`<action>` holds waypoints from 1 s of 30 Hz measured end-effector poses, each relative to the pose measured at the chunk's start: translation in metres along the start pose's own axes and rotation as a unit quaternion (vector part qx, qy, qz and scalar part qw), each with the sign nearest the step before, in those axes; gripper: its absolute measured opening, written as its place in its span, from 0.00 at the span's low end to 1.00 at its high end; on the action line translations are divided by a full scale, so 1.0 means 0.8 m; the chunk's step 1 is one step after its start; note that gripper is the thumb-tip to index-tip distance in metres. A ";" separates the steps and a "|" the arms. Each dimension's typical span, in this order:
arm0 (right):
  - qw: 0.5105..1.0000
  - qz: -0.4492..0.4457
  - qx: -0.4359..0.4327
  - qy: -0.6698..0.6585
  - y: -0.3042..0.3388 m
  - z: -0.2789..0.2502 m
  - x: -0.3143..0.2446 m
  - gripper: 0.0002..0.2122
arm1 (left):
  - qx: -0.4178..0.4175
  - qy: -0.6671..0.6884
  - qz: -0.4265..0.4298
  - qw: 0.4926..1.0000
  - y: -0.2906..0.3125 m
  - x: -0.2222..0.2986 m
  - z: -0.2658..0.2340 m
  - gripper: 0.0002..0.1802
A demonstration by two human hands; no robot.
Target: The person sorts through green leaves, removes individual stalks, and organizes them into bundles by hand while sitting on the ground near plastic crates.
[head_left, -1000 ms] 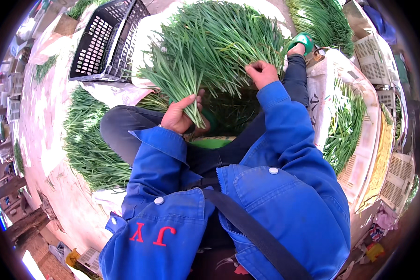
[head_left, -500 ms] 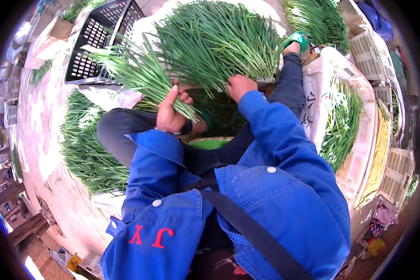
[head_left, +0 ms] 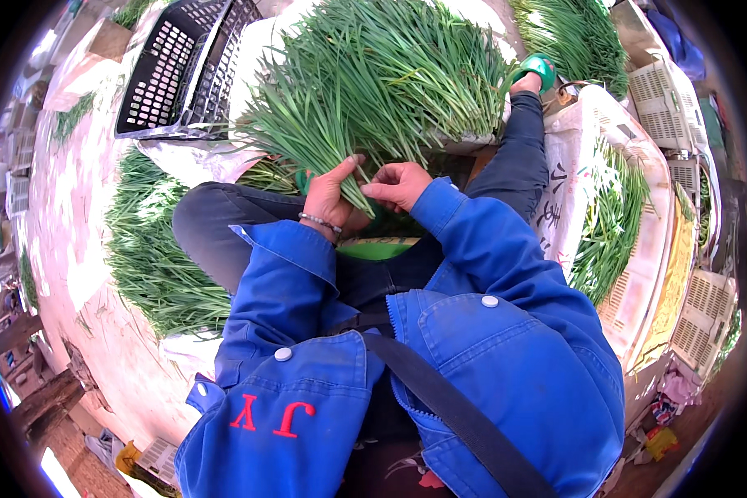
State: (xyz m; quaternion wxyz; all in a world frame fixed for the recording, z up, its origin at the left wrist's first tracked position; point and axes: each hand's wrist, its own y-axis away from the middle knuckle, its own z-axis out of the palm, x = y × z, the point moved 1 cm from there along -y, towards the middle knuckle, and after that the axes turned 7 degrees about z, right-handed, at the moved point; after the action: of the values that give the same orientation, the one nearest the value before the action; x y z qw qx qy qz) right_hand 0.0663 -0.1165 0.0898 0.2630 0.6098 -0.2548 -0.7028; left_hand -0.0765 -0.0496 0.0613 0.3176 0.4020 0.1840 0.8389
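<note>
My left hand (head_left: 328,197) is wrapped round a bunch of garlic chives (head_left: 322,137), a beaded bracelet on its wrist. The leaves fan out away from me to the upper left, overlapping the big pile of garlic chives (head_left: 415,75) in front of me. Its pale stem ends point down toward my lap. My right hand (head_left: 400,186) is close beside the left, thumb and fingers pinched together at the stems near the lower end of the bunch. How many stalks the right fingers grip is hidden.
A black plastic crate (head_left: 162,79) stands at the far left. More garlic chives lie by my left knee (head_left: 153,257), and another heap (head_left: 573,46) lies at the far right. A pale crate (head_left: 639,249) with a white sack (head_left: 556,178) and greens stands to my right.
The bunch in my left hand has swung right and now overlaps the big pile. My right hand has come from the pile's near edge down and left to the bunch's stems.
</note>
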 end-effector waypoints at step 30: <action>0.906 -0.316 0.075 0.273 0.036 -0.011 -0.028 0.05 | 0.011 -0.018 0.021 1.000 0.009 0.048 0.002 0.09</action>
State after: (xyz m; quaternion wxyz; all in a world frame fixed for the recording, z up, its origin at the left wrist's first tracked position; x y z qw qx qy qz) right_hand 0.0797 -0.1228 0.1240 0.0395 0.8442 -0.0191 -0.5343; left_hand -0.0962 -0.0288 0.0875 0.2989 0.4247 0.1793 0.8355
